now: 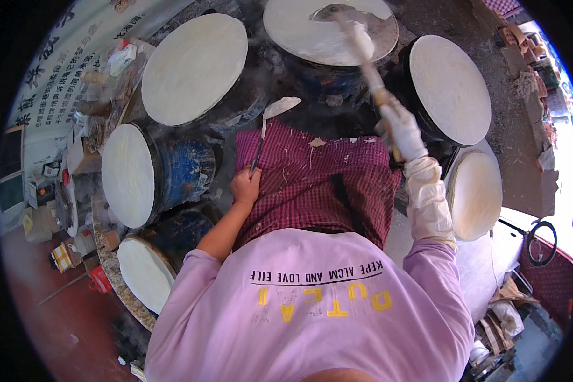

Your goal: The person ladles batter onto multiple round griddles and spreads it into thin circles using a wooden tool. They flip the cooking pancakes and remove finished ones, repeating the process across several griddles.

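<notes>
My left hand is closed around the dark handle of a ladle, whose bowl is coated in white batter and hangs above the checked apron. On my right hand is a white glove; it grips the wooden handle of a spreading tool, blurred by motion. The tool's far end lies over the round griddle at the top, where white batter covers most of the surface and a dark bare patch shows. Right of that hand is another griddle covered by a pale round sheet.
More batter-covered griddles stand at the left: a large one, one on a blue drum and a lower one. A stack of pale round flatbreads lies at the right. Steam drifts about. Boxes and bags crowd the left side.
</notes>
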A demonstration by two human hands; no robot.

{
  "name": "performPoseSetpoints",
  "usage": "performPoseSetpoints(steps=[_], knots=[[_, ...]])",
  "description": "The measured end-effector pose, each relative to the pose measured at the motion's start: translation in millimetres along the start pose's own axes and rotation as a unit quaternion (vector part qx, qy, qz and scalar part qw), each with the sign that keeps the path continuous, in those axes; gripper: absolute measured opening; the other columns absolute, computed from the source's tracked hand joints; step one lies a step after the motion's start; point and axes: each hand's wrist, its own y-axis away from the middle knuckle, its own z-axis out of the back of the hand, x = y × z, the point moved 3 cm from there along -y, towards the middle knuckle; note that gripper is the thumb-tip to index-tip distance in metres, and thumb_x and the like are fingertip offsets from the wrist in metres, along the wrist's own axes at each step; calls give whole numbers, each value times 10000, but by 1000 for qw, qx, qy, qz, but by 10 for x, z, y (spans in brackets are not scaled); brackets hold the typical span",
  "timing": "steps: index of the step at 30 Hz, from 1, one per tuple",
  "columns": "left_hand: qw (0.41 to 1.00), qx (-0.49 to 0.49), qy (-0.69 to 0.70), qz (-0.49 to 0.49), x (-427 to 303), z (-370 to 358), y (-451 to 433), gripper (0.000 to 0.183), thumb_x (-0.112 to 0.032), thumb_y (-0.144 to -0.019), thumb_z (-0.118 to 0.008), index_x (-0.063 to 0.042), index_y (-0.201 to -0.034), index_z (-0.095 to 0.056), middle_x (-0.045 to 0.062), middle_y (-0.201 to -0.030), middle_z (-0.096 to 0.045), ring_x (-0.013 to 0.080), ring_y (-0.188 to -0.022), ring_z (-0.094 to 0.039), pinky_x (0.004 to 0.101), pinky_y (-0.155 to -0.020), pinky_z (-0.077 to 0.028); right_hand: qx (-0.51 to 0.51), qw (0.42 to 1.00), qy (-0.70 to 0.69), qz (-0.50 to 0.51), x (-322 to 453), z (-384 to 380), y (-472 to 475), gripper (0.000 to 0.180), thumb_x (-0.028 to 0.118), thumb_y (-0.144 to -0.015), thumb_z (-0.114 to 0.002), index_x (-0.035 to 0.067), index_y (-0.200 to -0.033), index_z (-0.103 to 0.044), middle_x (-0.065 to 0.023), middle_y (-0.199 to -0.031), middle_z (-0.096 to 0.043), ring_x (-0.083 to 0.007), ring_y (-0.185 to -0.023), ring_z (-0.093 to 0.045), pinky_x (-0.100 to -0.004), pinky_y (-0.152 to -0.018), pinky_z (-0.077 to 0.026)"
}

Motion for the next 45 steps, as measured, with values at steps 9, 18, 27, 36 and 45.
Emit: performPoseSetpoints(steps=[9, 18, 27, 36, 45], knots=[[1000, -11, 11, 5, -62, -18, 33, 246, -293, -858, -639, -54, -810, -678, 179, -778, -663, 391, -750, -643, 474, -681, -487, -18, 994, -30, 107, -754, 343, -298, 439, 242, -1009, -539, 144, -1434, -484, -1, -732, -619, -62, -564, -559, -200, -518, -452], [997, 17, -69, 5, -22, -20, 14, 315, -325, -878, -638, -28, -776, -634, 202, -769, -641, 422, -761, -624, 494, -683, -471, -246, 885, 315, 239, 62, 162, -649, 426, 290, -987, -508, 220, -1404, -460, -239, -1011, -673, -444, -899, -650, -515, -744, -529], [998, 17, -55, -3, 27, -29, -1, 290, -314, -874, -632, -35, -797, -639, 198, -788, -648, 413, -765, -627, 496, -696, -475, -267, 911, 279, 146, 258, 469, -1455, 455, 308, -970, -509, 122, -1385, -514, -220, -1241, -613, -406, -1167, -564, -448, -966, -470], [996, 24, -86, 24, -16, -13, 15, 280, -328, -879, -623, -55, -827, -660, 187, -793, -649, 409, -770, -628, 494, -677, -475, -196, 931, 263, 157, 314, -366, -1005, 433, 303, -938, -568, 189, -1355, -543, -237, -1048, -666, -421, -1018, -629, -478, -853, -503], [1000, -6, -8, -2, 124, -80, 30, 254, -303, -876, -637, -59, -812, -666, 176, -782, -648, 394, -758, -630, 480, -677, -477, -252, 932, 231, 117, -54, 45, -530, 485, 215, -953, -569, 128, -1423, -486, -176, -1301, -604, -318, -1200, -587, -355, -989, -466]])
